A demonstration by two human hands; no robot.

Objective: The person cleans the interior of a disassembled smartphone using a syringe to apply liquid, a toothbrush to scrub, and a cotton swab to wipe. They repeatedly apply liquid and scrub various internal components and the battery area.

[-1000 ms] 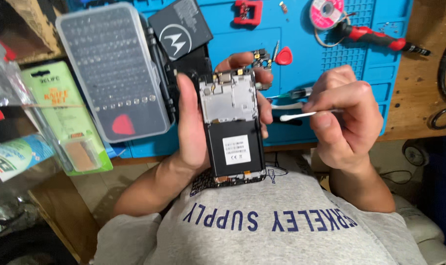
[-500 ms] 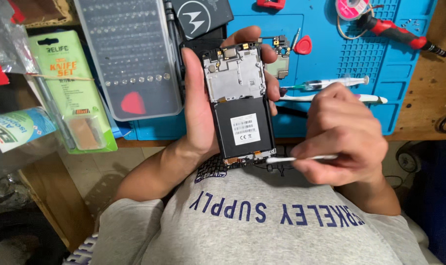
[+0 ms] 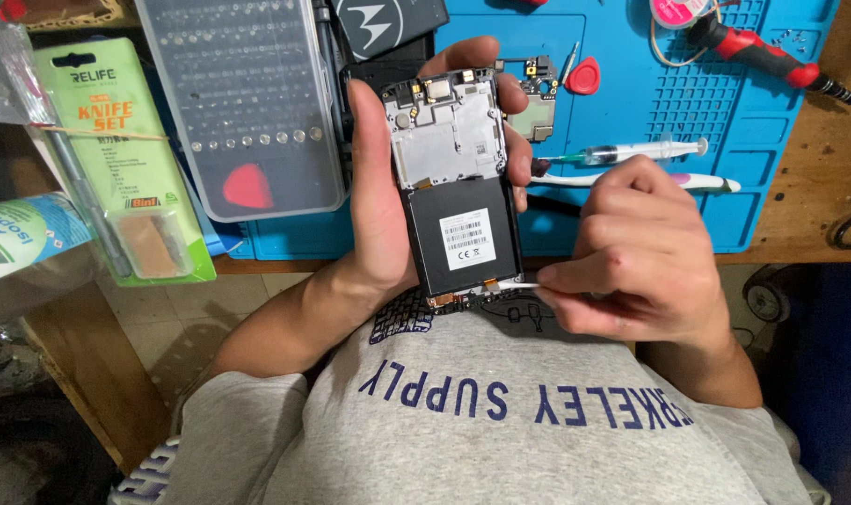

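Nearest the camera is the grey printed sweatshirt of the person, and just above its chest the right hand is curled with thumb and forefinger pinched on a thin white cotton swab, whose tip touches the lower right corner of an opened black smartphone with its back cover removed. The left hand wraps that phone from behind, thumb along its left edge and fingertips gripping the right edge, holding it upright over the near edge of the wooden workbench. The phone shows a silver metal frame with small components across its upper half, a flat black battery with a white label in its lower half, and exposed copper-coloured contacts along the bottom edge. Beyond the hands, on a blue silicone repair mat, lie a white toothbrush, a clear syringe with a green tip, a small green circuit board and a red triangular pick. To the left rest a clear plastic case of screwdriver bits holding a second red pick, a green blister pack with a knife tool and a bottle with a blue and white label. Farthest away are a black battery pack, a red-handled tool and a pink spool of wire.
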